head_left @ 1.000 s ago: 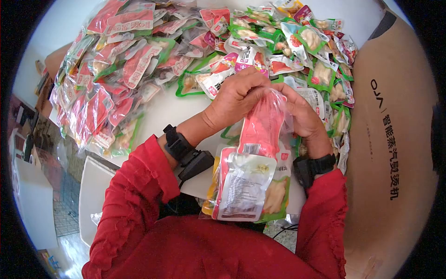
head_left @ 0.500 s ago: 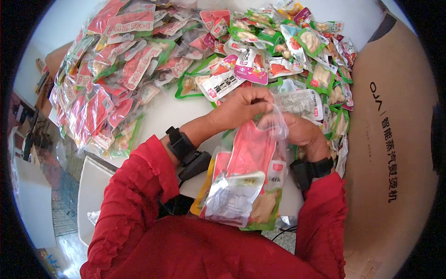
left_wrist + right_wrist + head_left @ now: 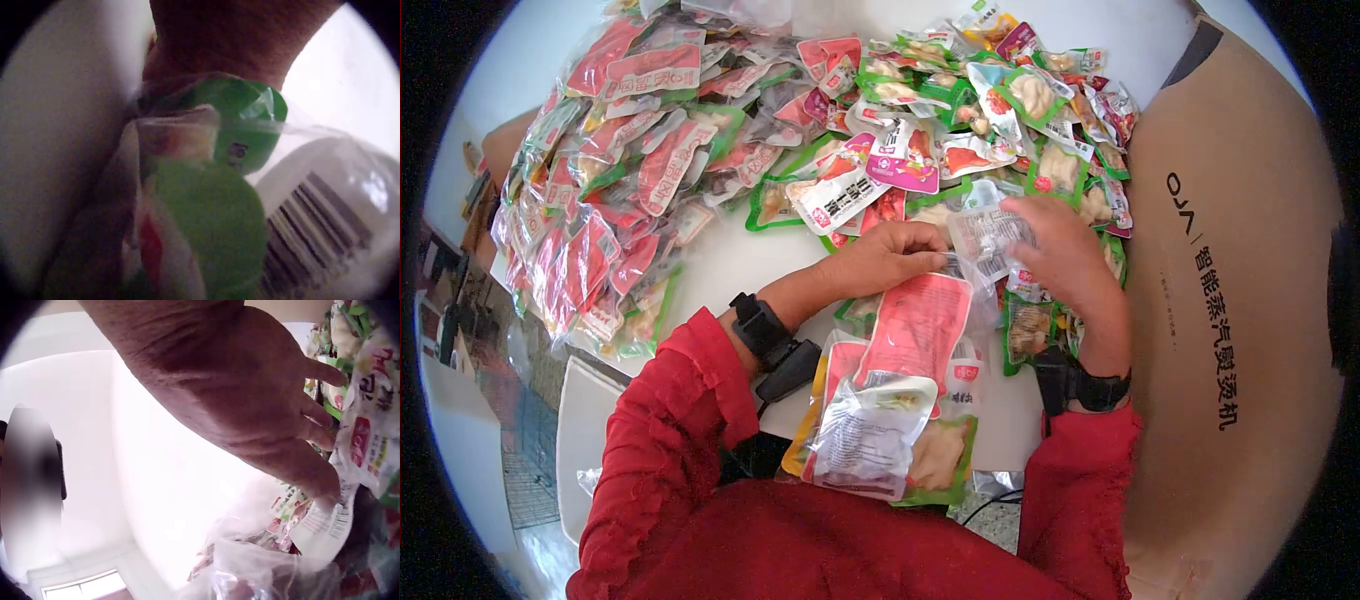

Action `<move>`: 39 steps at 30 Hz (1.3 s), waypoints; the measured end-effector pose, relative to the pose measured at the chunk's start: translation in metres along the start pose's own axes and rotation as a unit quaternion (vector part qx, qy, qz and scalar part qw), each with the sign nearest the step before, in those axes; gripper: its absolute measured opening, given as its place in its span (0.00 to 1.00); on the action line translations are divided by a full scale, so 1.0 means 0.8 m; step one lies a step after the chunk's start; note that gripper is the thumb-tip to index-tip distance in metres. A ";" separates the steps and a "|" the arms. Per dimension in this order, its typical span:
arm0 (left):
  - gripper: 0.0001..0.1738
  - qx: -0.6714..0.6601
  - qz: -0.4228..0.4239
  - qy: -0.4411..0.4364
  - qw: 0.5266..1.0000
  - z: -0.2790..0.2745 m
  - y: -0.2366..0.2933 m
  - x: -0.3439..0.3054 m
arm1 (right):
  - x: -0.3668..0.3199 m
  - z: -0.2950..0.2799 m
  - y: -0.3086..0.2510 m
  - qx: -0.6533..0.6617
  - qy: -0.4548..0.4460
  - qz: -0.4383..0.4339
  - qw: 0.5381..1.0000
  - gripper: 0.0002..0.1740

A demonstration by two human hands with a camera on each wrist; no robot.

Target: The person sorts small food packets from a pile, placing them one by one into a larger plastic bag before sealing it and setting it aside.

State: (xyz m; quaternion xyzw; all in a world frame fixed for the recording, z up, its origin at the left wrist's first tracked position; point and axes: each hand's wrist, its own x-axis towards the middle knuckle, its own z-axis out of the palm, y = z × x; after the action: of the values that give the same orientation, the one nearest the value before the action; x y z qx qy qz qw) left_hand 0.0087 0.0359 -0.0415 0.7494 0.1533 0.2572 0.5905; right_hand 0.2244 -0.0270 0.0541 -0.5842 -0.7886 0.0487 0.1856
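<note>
My left hand (image 3: 890,258) pinches the top of a clear plastic bag (image 3: 983,300) in the head view. Inside the bag are several food pouches, among them a red one (image 3: 915,325) and a silver-white one (image 3: 870,435). The left wrist view shows green pouch ends (image 3: 212,219) and a barcode (image 3: 319,231) through the film. Beyond the bag's mouth, my right hand (image 3: 1065,255) grips a white printed pouch (image 3: 983,235) by its edge. In the right wrist view the thumb lies on that pouch's barcoded end (image 3: 322,534); its other fingers are spread apart.
Loose food pouches (image 3: 1060,165) are heaped at the back right of the white table (image 3: 730,270). Filled clear bags of red pouches (image 3: 665,170) are piled at the left. A tall cardboard box (image 3: 1220,300) stands along the right side.
My right hand has let go of the bag's mouth and moved right to a white pouch, which has shifted and tilted. My left hand still holds the bag, now slightly lower and further left.
</note>
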 end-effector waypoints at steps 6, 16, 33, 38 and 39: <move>0.11 -0.092 0.008 0.044 0.995 0.002 0.020 -0.008 | -0.003 0.026 -0.001 -0.169 -0.055 -0.029 0.984 0.47; 0.06 -0.137 -0.034 0.110 0.984 -0.002 0.008 -0.004 | 0.004 0.014 -0.003 -0.154 -0.001 -0.040 0.987 0.33; 0.25 -0.252 -0.077 0.176 0.948 -0.006 0.001 0.000 | 0.034 0.026 -0.016 0.024 0.238 -0.281 0.929 0.11; 0.28 -0.352 0.041 0.169 0.919 0.005 0.020 0.005 | 0.038 0.043 -0.043 0.116 0.413 -0.097 0.898 0.24; 0.28 -0.353 0.041 0.170 0.919 0.007 0.021 0.004 | 0.038 0.047 -0.040 0.116 0.412 -0.098 0.898 0.24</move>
State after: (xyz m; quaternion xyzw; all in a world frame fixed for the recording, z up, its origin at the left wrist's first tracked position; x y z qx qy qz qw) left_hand 0.0134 0.0287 -0.0257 0.4432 0.1197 0.4422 0.7705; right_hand 0.1746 -0.0030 0.0361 -0.4463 -0.6832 -0.1237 0.5646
